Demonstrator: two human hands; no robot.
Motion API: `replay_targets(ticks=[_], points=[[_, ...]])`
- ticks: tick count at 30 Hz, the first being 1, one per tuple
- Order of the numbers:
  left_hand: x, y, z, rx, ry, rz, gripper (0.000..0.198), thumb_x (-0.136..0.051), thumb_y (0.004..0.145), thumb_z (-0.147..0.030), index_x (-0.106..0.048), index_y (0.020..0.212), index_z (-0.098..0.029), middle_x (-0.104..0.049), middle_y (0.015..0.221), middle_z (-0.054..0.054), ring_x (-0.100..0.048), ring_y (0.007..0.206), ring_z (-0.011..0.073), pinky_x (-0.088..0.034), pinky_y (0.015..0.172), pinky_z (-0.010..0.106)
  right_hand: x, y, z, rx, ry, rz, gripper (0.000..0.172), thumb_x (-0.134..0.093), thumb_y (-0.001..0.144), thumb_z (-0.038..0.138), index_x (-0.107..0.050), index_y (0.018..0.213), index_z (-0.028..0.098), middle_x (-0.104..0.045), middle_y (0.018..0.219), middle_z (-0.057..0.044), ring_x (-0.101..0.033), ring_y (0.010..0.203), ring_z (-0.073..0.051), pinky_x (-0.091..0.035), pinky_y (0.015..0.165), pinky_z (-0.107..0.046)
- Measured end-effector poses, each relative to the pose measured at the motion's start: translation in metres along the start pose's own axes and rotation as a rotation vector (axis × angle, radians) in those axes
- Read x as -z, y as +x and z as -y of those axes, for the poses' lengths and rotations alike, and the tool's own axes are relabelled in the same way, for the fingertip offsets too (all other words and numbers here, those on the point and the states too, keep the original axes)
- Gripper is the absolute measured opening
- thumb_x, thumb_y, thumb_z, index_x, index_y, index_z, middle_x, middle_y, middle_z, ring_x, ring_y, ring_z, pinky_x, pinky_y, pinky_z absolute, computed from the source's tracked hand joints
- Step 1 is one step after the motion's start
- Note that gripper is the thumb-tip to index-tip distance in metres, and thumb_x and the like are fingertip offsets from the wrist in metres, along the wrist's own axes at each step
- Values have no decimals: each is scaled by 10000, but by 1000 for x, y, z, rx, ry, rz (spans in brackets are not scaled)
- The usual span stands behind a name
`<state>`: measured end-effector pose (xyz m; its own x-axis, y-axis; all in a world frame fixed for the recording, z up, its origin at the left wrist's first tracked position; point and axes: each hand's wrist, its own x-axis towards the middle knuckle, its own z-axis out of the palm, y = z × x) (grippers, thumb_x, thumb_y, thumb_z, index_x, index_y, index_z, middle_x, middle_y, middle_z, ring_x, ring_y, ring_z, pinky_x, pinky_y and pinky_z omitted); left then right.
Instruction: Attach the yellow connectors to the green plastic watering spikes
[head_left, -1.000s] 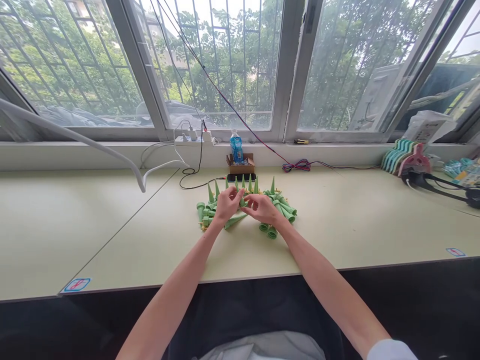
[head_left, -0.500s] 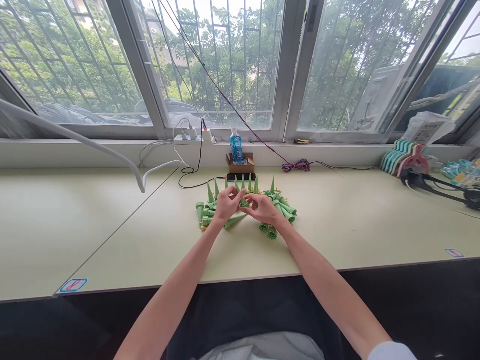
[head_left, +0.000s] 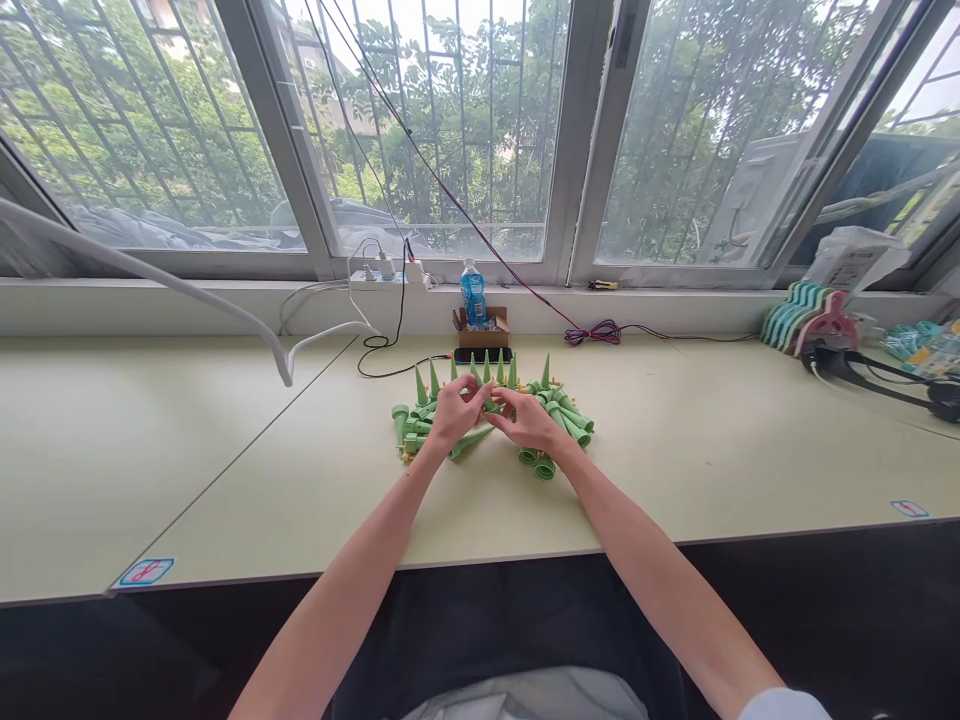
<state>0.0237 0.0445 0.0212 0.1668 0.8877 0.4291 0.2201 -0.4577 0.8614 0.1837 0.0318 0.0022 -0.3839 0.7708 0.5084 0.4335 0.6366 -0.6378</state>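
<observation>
- One green cone (head_left: 488,404) is pinched between the two hands. It is straight in front of the water bottle (head_left: 472,292), on the person's side of it.
- The left hand (head_left: 454,412) and the right hand (head_left: 529,420) meet fingertip to fingertip, fingers drawn in narrow on that cone. How much of it each one grips is hidden.
- Under the hands, a pile of lying cones (head_left: 571,421) spreads on the table (head_left: 675,450). They overlap too much to count.
- About eight upright cones (head_left: 545,371) stand in a row between the pile and the bottle.
- One cardboard box (head_left: 481,333) sits just in front of the bottle, with one black phone (head_left: 484,354) just before it.
- One red-and-black cable coil (head_left: 592,330) lies right of the bottle, and one power strip (head_left: 390,271) left of it.
- Two stickers mark the table's near edge, one (head_left: 146,571) far left of the bottle and one (head_left: 909,508) far right.
</observation>
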Motion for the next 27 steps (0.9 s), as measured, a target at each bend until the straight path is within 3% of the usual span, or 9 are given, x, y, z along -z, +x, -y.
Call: replay_targets(ticks=[12,21,27], points=[[0,-1,2,-20,77,6,371,-599,808,-502,-405,677,-215,-462,419,-67,-458,362,106,-357,411,230,0,1,-3,31,5,-14,306,-588,851,261,-587,1140,160,-668,1013,-89,-590,658,-126,-487,703,-286],[0,2,2,-59,199,16,312,-591,797,-471,-489,700,-193,-589,659,-11,-513,482,104,-398,484,242,4,0,-1,3,18,-21,296,-560,834,208,-612,1121,163,-692,949,-66,-600,693,-132,-481,678,-263],[-3,-1,1,-171,341,-8,343,-608,784,-477,-475,649,-191,-560,611,-15,-506,544,119,-397,540,245,12,3,-4,-24,-15,-152,201,-529,830,229,-646,982,170,-689,939,-51,-603,774,-144,-465,654,-239]])
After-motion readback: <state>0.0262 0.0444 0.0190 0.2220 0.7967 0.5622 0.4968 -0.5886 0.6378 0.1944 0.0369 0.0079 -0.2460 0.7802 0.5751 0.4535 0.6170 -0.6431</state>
